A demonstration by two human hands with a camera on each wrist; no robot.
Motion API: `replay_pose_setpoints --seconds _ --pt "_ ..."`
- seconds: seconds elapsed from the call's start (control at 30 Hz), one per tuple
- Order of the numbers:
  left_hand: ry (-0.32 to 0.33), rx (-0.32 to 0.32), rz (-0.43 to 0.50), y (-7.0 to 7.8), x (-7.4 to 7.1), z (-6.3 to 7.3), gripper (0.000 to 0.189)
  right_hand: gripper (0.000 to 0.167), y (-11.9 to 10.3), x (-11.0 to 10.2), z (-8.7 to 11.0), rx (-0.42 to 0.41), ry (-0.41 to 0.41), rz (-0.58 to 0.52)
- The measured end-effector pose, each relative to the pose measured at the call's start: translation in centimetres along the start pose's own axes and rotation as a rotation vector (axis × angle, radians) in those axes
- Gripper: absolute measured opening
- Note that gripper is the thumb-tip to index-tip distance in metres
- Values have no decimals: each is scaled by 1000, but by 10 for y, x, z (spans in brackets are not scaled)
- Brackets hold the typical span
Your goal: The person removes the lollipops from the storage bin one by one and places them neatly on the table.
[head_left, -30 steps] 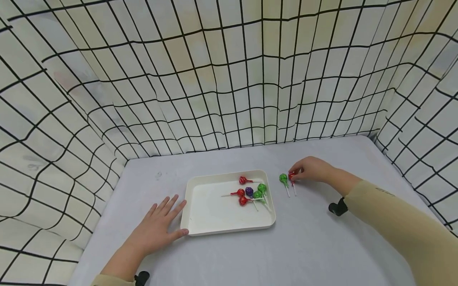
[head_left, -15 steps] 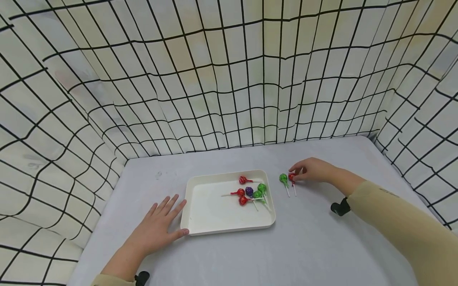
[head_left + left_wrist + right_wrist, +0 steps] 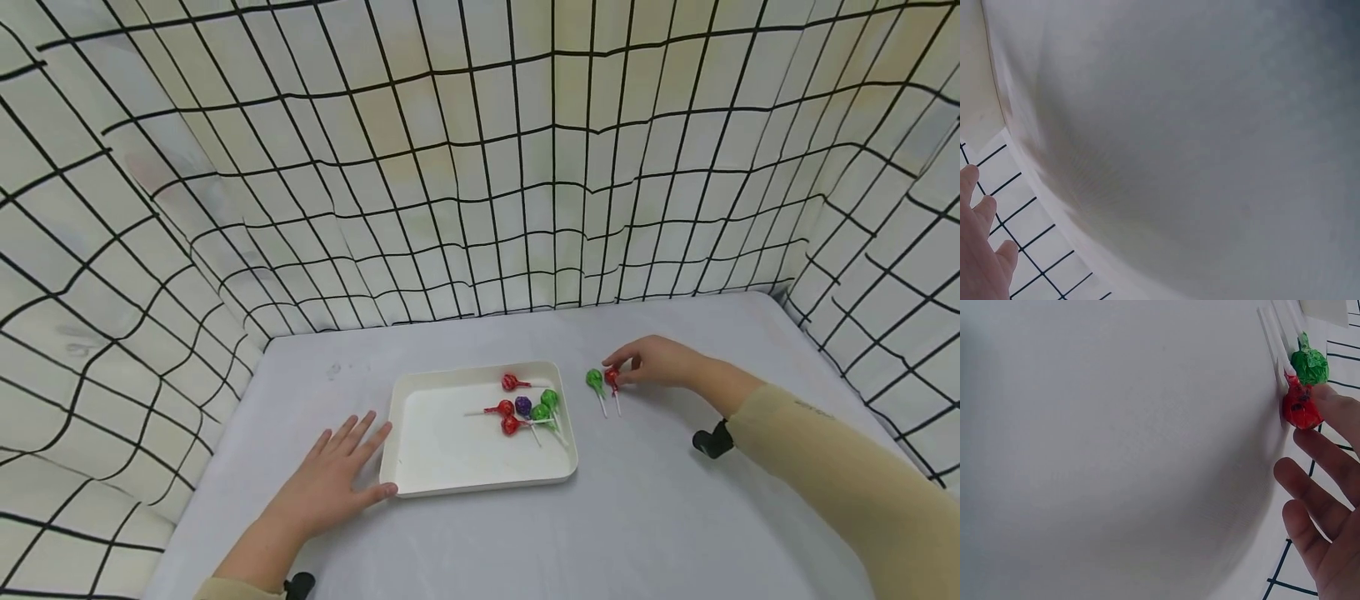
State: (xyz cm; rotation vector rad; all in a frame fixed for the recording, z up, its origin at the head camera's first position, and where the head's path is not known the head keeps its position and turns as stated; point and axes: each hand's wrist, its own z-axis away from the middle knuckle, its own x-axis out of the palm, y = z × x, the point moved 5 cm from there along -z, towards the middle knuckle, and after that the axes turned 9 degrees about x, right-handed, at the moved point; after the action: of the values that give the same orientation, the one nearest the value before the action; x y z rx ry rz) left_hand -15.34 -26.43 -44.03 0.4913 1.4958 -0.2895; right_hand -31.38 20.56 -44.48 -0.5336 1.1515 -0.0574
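In the head view my right hand (image 3: 654, 362) is at a red lollipop (image 3: 612, 377) lying on the table right of the white tray. Its thumb and forefinger stand slightly apart around the candy, and the other fingers are loosely bent. A green lollipop (image 3: 595, 380) lies close beside the red one, both sticks pointing toward me. The right wrist view shows the red candy (image 3: 1302, 407) at the fingertips. My left hand (image 3: 330, 479) lies flat with fingers spread, its thumb touching the near left corner of the tray (image 3: 442, 450).
Inside the tray's right half lie several lollipops: a red one (image 3: 510, 382) at the back, a purple one (image 3: 522, 406) in the middle, and green ones (image 3: 550, 399) near the right wall. A black grid on white fabric (image 3: 480, 208) walls the white table behind and at the sides.
The right thumb and forefinger have spread a little apart at the red lollipop, which keeps its place beside the green one. My left hand stays still, and the head view tilts slightly upward.
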Motion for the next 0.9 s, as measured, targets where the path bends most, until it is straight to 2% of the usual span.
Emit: replay_pose_setpoints --seconds 0.3,0.57,0.9 --pt "4 3 3 0 0 0 91 29 0 3 -5 -13 23 30" --pt "4 3 -10 0 0 0 92 32 2 6 -7 -7 22 18" --pt "1 -4 -7 1 0 1 91 36 -1 -3 -1 -61 75 13"
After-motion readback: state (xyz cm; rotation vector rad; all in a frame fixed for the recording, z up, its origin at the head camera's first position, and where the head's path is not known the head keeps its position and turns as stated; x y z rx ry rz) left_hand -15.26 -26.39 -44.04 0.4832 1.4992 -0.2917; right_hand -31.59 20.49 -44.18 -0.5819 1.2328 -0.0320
